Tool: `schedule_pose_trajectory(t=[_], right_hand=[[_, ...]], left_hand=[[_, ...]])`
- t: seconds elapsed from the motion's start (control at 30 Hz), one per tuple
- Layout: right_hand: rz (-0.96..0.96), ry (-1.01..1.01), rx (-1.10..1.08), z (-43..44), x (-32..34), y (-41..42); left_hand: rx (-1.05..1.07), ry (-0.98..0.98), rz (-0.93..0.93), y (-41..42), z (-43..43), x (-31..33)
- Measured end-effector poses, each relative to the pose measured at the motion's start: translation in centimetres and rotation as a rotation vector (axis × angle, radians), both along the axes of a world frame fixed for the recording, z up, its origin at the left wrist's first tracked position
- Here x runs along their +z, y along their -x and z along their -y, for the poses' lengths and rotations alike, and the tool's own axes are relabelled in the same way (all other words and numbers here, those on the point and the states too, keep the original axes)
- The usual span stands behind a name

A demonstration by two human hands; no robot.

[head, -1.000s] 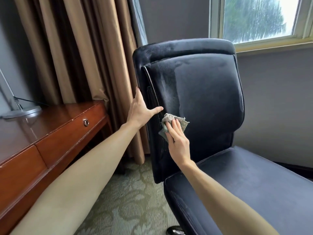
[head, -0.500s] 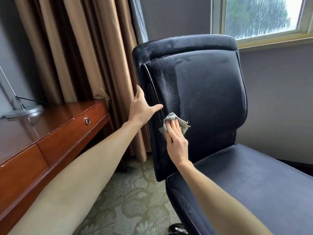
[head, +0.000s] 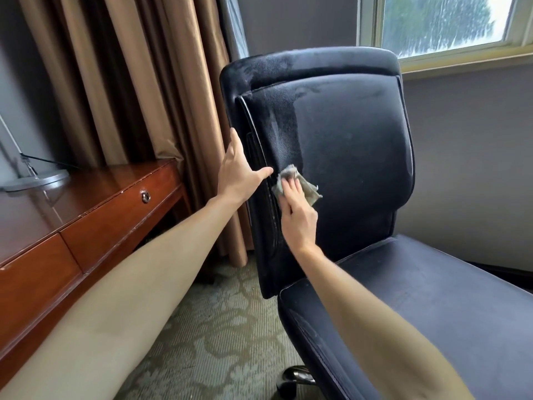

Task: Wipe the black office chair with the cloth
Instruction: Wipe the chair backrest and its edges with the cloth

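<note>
My right hand point(head: 298, 217) lies flat, fingers straight and close together, pressing the crumpled grey-green woven cloth point(head: 311, 192) against the backrest of the black padded office chair point(head: 354, 157). Compared with half a second ago, hand and cloth sit higher on the pad, with the cloth's top edge now level with the left thumb (previously just below it). My left hand point(head: 238, 176) is unchanged. Its straight fingers rest along the backrest's outer side edge and the thumb is spread across the front, tip just beside the cloth.

The upholstery is grained and matte, with a dusty pale film on the headrest and the left of the pad. A raised piping seam outlines the pad. To the left stand a glossy reddish wooden desk point(head: 86, 217) and tan pleated curtains point(head: 144, 82). Below is patterned olive carpet point(head: 225, 327).
</note>
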State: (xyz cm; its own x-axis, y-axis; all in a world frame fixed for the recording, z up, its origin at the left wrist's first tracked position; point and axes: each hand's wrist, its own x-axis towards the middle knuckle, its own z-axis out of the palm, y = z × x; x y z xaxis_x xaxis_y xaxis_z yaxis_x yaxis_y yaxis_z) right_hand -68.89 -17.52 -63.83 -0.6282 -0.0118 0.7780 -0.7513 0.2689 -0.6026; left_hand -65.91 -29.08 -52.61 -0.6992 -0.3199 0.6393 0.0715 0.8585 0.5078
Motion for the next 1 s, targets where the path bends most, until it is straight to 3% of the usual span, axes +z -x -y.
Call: schedule_pose_trajectory(t=[0.2, 0.3, 0.5, 0.63, 0.8, 1.0], right_hand=[[0.121, -0.049, 0.030, -1.2, -7.7, -2.8], [0.192, -0.049, 0.065, -2.5, -8.4, -3.2], [0.192, 0.301, 0.073, -2.5, 2.0, -2.6], [0.209, 0.299, 0.045, -2.2, 9.1, -2.3], [0.277, 0.286, 0.079, -1.4, 11.8, -1.6], [0.288, 0.178, 0.259, -0.4, 9.5, -1.8]], left_hand=[[0.009, 0.007, -0.005, -0.4, -0.2, -0.1], [0.003, 0.022, -0.003, -0.6, -0.3, 0.0], [0.042, 0.147, -0.010, -1.2, 0.2, -0.5], [0.102, 0.273, -0.044, -2.5, 1.2, -0.5], [-0.040, 0.426, -0.149, -3.8, 1.4, 0.8], [-0.075, 0.203, -0.069, -3.3, 1.1, 1.8]])
